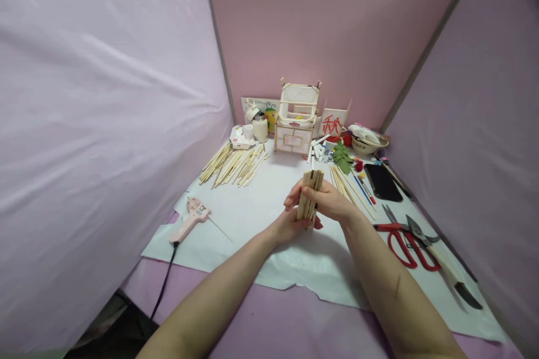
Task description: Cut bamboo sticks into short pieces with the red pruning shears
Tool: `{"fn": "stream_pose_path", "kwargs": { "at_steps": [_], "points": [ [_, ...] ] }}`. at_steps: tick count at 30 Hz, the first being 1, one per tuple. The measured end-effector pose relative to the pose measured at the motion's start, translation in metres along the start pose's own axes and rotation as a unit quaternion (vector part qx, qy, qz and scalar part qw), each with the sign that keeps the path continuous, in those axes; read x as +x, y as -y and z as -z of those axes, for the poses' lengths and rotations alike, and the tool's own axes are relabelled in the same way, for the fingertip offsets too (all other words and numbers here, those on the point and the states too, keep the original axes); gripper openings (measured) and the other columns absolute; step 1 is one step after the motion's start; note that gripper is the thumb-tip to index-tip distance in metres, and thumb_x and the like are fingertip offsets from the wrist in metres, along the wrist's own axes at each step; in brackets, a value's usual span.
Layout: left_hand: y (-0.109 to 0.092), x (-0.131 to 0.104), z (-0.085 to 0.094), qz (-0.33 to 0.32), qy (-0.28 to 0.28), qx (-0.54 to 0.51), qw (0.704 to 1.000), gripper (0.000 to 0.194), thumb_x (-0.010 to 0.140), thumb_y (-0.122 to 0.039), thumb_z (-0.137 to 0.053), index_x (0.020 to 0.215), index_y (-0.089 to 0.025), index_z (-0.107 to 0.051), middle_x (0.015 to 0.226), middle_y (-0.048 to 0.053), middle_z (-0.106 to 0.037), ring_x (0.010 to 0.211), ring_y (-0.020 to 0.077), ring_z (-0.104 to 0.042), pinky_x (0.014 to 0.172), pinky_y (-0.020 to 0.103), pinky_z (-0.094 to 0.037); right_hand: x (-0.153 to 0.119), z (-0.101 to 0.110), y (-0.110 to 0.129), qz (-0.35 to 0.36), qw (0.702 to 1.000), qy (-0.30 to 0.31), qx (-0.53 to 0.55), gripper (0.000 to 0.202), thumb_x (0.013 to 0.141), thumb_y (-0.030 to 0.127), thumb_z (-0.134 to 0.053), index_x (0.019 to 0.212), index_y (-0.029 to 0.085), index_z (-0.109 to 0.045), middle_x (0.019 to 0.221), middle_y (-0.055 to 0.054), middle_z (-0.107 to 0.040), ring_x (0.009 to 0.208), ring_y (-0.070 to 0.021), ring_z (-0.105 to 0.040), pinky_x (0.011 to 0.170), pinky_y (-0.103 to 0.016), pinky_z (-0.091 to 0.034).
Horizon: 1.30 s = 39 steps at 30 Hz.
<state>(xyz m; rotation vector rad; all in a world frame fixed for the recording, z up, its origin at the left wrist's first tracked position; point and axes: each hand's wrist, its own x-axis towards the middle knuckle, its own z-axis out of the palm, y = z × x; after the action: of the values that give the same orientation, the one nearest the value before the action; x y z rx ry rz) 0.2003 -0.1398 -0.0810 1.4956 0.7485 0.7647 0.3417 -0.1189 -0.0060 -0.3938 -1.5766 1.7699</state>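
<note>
A bundle of thin wooden sticks [309, 196] stands nearly upright, held between both hands above the white sheet. My left hand [289, 225] is closed round its lower part, the thumb across the front. Higher up, my right hand [325, 197] grips the bundle from the right, with its thumb over the front. Some fingers of both hands are hidden behind the sticks. Loose sticks [236, 165] lie spread at the back left, and a smaller group of sticks [343, 184] lies just right of my right hand.
A pink glue gun [196, 220] with a black cord lies left. A stick-built model [295, 118] stands at the back, near a jar [260, 128]. On the right are a phone [383, 182], red-handled scissors [402, 244], pruning shears [440, 261], pens, a green leaf [342, 157] and a bowl [365, 147].
</note>
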Motion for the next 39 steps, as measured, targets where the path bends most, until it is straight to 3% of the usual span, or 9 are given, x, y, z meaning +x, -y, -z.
{"fn": "stream_pose_path", "kwargs": {
  "at_steps": [6,9,13,16,21,27,31,34,39],
  "points": [
    [0.001,0.014,-0.004,-0.014,0.027,-0.033,0.999,0.027,0.077,-0.033,-0.065,0.093,-0.012,-0.073,0.098,0.013,-0.071,0.098,0.0292,-0.063,0.085,0.039,-0.048,-0.002,0.005,-0.006,0.031,0.997,-0.063,0.02,0.037,0.082,0.052,-0.066,0.092,0.017,-0.062,0.083,-0.007,-0.071,0.076,-0.0185,-0.069,0.071,-0.034,-0.057],
    [0.0,0.015,-0.005,-0.011,0.056,-0.055,0.997,0.024,0.079,-0.028,-0.061,0.093,-0.012,-0.073,0.095,0.011,-0.071,0.097,0.0295,-0.064,0.085,0.038,-0.049,-0.003,0.008,-0.01,0.036,0.997,-0.057,0.027,0.038,0.083,0.053,-0.064,0.091,0.016,-0.062,0.081,-0.007,-0.071,0.074,-0.0179,-0.069,0.072,-0.035,-0.057],
    [-0.006,0.013,-0.002,-0.02,0.023,-0.005,1.0,0.024,0.082,-0.029,-0.056,0.087,-0.014,-0.073,0.094,0.009,-0.072,0.095,0.028,-0.064,0.085,0.037,-0.048,-0.003,0.011,-0.003,0.044,0.998,-0.033,0.001,0.042,0.084,0.045,-0.066,0.115,0.018,-0.059,0.1,-0.01,-0.071,0.09,-0.0223,-0.069,0.084,-0.041,-0.055],
    [-0.005,0.013,0.003,-0.023,-0.003,0.005,1.0,0.022,0.081,-0.03,-0.057,0.088,-0.015,-0.072,0.093,0.008,-0.072,0.094,0.026,-0.064,0.086,0.037,-0.047,-0.005,0.014,0.006,0.04,0.996,-0.058,-0.063,0.055,0.078,0.036,-0.073,0.128,0.022,-0.053,0.117,-0.011,-0.066,0.104,-0.0253,-0.065,0.089,-0.043,-0.053],
    [0.003,0.015,0.006,0.001,0.005,-0.021,1.0,0.025,0.083,-0.031,-0.057,0.09,-0.013,-0.072,0.097,0.01,-0.072,0.098,0.0275,-0.063,0.089,0.038,-0.044,-0.006,0.012,0.011,-0.027,0.988,-0.079,-0.132,0.031,0.084,0.034,-0.064,0.11,0.018,-0.063,0.107,-0.011,-0.071,0.1,-0.0245,-0.067,0.09,-0.044,-0.053],
    [-0.001,0.011,0.007,0.03,-0.005,0.017,0.999,0.026,0.081,-0.029,-0.06,0.093,-0.01,-0.073,0.101,0.01,-0.071,0.099,0.0262,-0.063,0.087,0.035,-0.046,-0.001,-0.004,0.01,-0.044,0.988,-0.071,-0.133,0.024,0.085,0.037,-0.061,0.095,0.016,-0.066,0.098,-0.01,-0.073,0.096,-0.0244,-0.069,0.088,-0.042,-0.053],
    [0.0,0.012,0.008,0.019,-0.003,0.011,1.0,0.027,0.082,-0.026,-0.058,0.095,-0.006,-0.072,0.1,0.011,-0.071,0.101,0.0278,-0.062,0.088,0.035,-0.045,-0.002,-0.002,0.011,-0.036,0.987,-0.083,-0.136,0.027,0.085,0.033,-0.06,0.107,0.017,-0.062,0.105,-0.01,-0.071,0.099,-0.0232,-0.068,0.089,-0.041,-0.053],
    [0.004,0.013,0.008,0.01,-0.016,-0.04,0.999,0.026,0.08,-0.027,-0.062,0.093,-0.007,-0.071,0.098,0.012,-0.072,0.099,0.0273,-0.063,0.09,0.037,-0.045,-0.008,0.007,0.017,-0.024,0.974,-0.097,-0.205,0.036,0.08,0.026,-0.065,0.115,0.019,-0.059,0.113,-0.009,-0.068,0.104,-0.023,-0.065,0.09,-0.039,-0.053],
    [0.006,0.013,0.007,-0.002,-0.009,-0.063,0.998,0.026,0.077,-0.031,-0.066,0.093,-0.011,-0.071,0.099,0.014,-0.071,0.098,0.0256,-0.064,0.093,0.039,-0.045,-0.021,0.014,0.032,0.005,0.917,-0.168,-0.362,0.024,0.079,0.026,-0.067,0.102,0.019,-0.065,0.104,-0.006,-0.069,0.09,-0.0193,-0.067,0.08,-0.033,-0.055]
  ]
}}
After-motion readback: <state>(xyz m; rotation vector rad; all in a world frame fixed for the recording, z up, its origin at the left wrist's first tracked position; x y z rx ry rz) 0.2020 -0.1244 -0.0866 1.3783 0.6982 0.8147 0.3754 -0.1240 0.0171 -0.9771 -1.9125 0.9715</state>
